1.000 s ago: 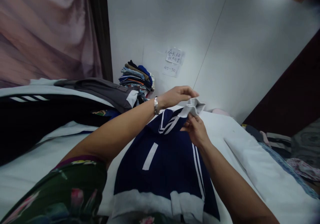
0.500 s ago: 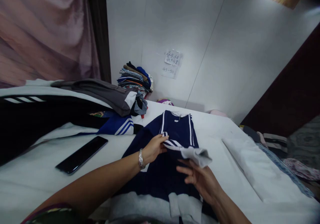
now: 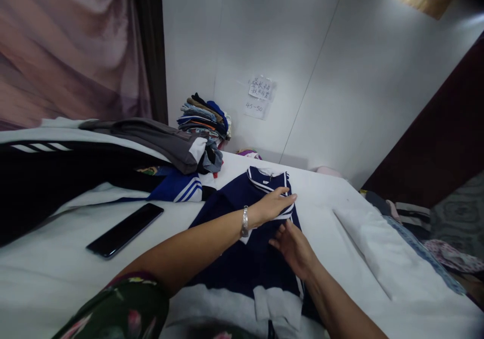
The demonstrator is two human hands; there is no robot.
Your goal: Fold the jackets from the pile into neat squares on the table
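A navy top [image 3: 257, 263] with white-striped trim and pale grey bands lies in front of me, its neck end pointing away. My left hand [image 3: 270, 208], with a silver bracelet at the wrist, rests over the striped part near the neck, fingers stretched out. Its palm side is hidden. Just below, my right hand [image 3: 293, 250] is at the right side of the top, fingers apart and slightly bent, thumb tip close to a white stripe. A grey cuff [image 3: 278, 303] lies across the grey hem.
A black phone [image 3: 126, 230] lies on the white table [image 3: 49, 278] at left. Behind it is a heap of loose clothes [image 3: 147, 139]. A folded clothes stack [image 3: 204, 119] stands by the wall. White folded fabric [image 3: 393, 258] lies at right.
My left hand has moved right and away from me, laying the striped, grey-cuffed sleeve down onto the top and letting it go. The right hand has shifted slightly toward the left.
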